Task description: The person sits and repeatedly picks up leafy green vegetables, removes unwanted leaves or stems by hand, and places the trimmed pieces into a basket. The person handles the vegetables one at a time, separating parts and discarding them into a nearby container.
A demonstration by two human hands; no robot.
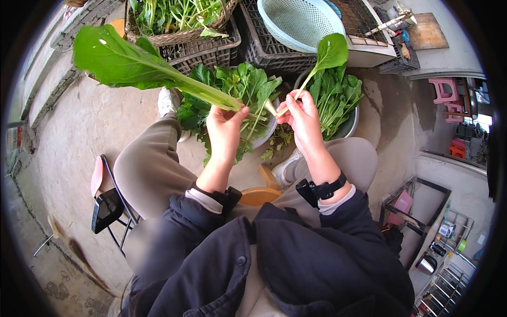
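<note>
My left hand grips the pale stem base of a large leafy green, whose broad leaves point to the upper left. Between the thumb and fingers of my right hand is the stem of a single green leaf, blade upward. The two hands are apart, held in front of my knees. Beneath them a heap of leafy greens lies over a pale basin, which is largely hidden. To the right, a metal bowl holds more green leaves.
Beyond the greens stand black plastic crates, one bearing a light blue colander, another a woven basket of greens. Leaf scraps lie on the floor between my shoes. A folding chair stands at the left.
</note>
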